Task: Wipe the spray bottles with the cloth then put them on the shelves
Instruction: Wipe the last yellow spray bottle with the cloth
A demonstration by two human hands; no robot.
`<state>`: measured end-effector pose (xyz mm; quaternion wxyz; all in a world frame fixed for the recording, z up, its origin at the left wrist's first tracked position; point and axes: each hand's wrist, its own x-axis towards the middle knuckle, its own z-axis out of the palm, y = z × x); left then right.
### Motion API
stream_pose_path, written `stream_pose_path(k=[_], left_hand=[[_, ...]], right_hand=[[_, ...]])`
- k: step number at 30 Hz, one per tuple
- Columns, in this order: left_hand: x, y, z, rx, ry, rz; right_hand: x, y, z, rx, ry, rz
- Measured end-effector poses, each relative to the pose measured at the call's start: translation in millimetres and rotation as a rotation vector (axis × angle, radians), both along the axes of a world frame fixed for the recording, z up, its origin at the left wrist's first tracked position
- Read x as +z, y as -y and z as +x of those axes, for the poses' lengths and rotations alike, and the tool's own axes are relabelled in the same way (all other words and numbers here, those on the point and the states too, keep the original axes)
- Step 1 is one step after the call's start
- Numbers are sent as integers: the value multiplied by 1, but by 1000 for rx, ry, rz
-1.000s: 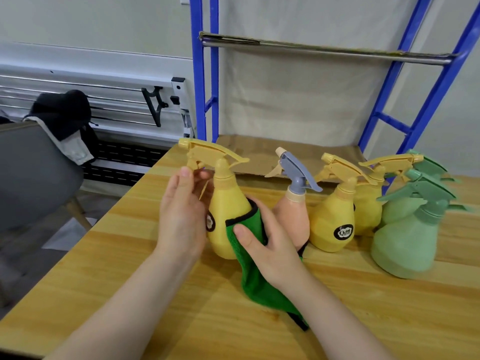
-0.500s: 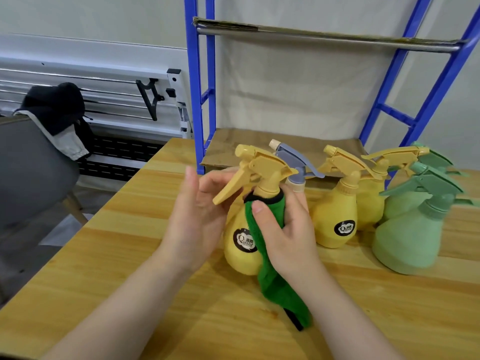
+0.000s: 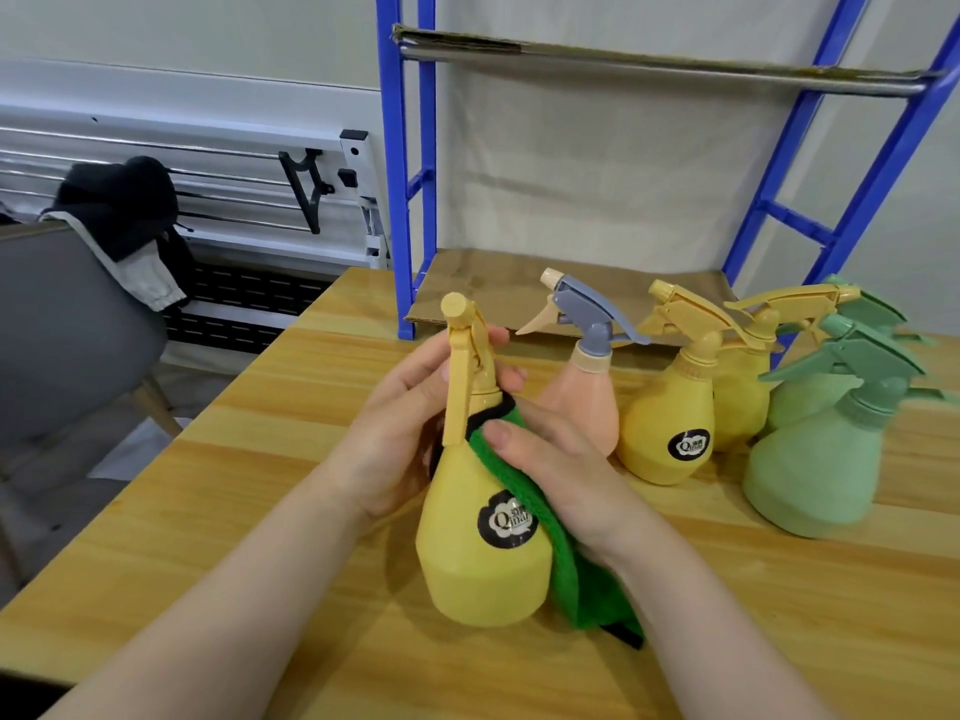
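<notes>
A yellow spray bottle (image 3: 480,548) with a black round label is held up in front of me, its nozzle pointing at the camera. My left hand (image 3: 410,423) grips its neck and trigger head from the left. My right hand (image 3: 550,459) presses a green cloth (image 3: 576,574) against the bottle's right side, fingers curled round the cloth. Behind stand a peach bottle (image 3: 587,402) with a grey head, two yellow bottles (image 3: 667,433) and two green bottles (image 3: 815,475).
A blue metal shelf frame (image 3: 402,163) rises at the table's far edge, with a cardboard-lined lower shelf (image 3: 498,288) and an upper shelf (image 3: 649,65). The wooden table (image 3: 208,511) spreads below. A grey chair (image 3: 62,324) with dark clothing stands left.
The yellow bottle has been lifted closer to me and turned, so its nozzle now faces the camera. The cloth has slid round from the neck to the right side.
</notes>
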<state>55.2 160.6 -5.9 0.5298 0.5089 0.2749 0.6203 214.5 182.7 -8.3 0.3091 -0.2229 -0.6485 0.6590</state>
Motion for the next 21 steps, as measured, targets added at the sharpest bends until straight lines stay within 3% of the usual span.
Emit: stream_pose_path(k=[9, 21], left_hand=[[2, -4, 0, 263, 136, -16], [8, -7, -12, 604, 317, 3]], right_hand=[[-5, -5, -5, -100, 184, 232], [-21, 2, -16, -214, 284, 395]])
